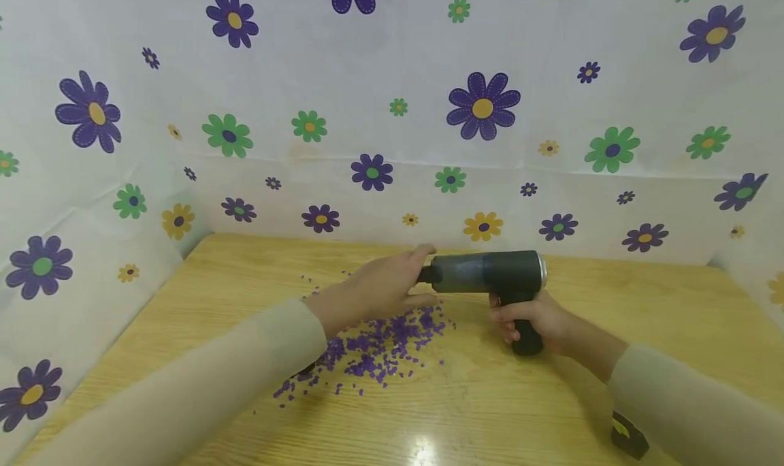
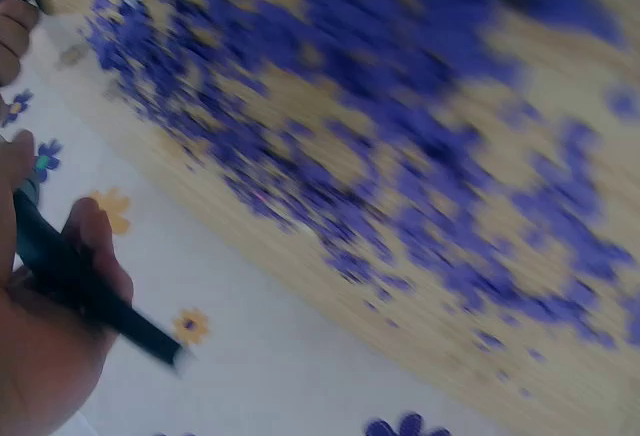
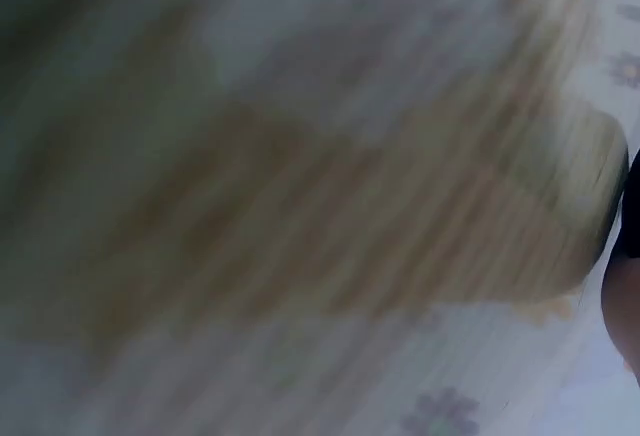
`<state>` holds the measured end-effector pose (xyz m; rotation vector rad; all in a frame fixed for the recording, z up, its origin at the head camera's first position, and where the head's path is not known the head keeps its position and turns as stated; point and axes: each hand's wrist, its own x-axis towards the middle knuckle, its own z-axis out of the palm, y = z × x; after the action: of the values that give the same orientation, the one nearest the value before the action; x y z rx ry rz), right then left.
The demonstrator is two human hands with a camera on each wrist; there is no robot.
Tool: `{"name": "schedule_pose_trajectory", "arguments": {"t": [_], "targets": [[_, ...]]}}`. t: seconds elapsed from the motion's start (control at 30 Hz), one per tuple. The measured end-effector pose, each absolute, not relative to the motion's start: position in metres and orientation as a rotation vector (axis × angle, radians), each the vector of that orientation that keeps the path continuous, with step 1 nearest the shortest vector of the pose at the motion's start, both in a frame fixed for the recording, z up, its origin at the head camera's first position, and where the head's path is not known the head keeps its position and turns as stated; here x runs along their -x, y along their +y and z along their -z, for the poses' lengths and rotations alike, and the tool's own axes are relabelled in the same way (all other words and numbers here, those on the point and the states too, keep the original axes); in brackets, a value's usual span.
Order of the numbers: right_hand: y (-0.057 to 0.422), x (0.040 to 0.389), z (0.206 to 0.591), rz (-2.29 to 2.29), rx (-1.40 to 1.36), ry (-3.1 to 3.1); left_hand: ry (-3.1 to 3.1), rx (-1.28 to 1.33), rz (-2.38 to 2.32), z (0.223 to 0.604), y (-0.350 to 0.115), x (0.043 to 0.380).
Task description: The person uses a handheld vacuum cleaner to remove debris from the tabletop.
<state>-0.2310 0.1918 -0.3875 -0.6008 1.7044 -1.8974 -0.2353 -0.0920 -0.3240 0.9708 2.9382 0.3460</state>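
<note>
My right hand grips the pistol handle of a black handheld vacuum cleaner with a see-through front section. The vacuum is held level above the table, its front pointing left. My left hand holds the narrow dark nozzle at its front end. In the left wrist view, the left thumb and fingers lie around this nozzle. Many small purple scraps are scattered on the table below the left hand and forearm. The right wrist view is strongly blurred, with a dark edge of the handle at its right side.
The wooden table meets a white flower-printed sheet at the back and sides. A black and yellow object shows by the right sleeve. Something dark lies partly hidden under the left forearm.
</note>
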Motion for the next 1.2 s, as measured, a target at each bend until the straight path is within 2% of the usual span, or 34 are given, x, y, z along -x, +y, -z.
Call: {"name": "schedule_pose_trajectory", "arguments": {"t": [0.3, 0.6, 0.83, 1.2], "targets": [[0.193, 0.221, 0.388, 1.907, 0.627, 1.772, 2.879, -0.96, -0.168, 0.333, -0.107, 0.235], [0.188, 0.214, 0.391, 1.952, 0.604, 1.764, 2.916, -0.975, -0.183, 0.332, -0.107, 0.239], [0.191, 0.22, 0.388, 1.918, 0.604, 1.804, 2.756, -1.098, -0.421, 0.326, -0.131, 0.249], [0.191, 0.224, 0.383, 1.852, 0.584, 1.838, 2.77, -1.268, -0.365, 0.315, -0.147, 0.252]]}}
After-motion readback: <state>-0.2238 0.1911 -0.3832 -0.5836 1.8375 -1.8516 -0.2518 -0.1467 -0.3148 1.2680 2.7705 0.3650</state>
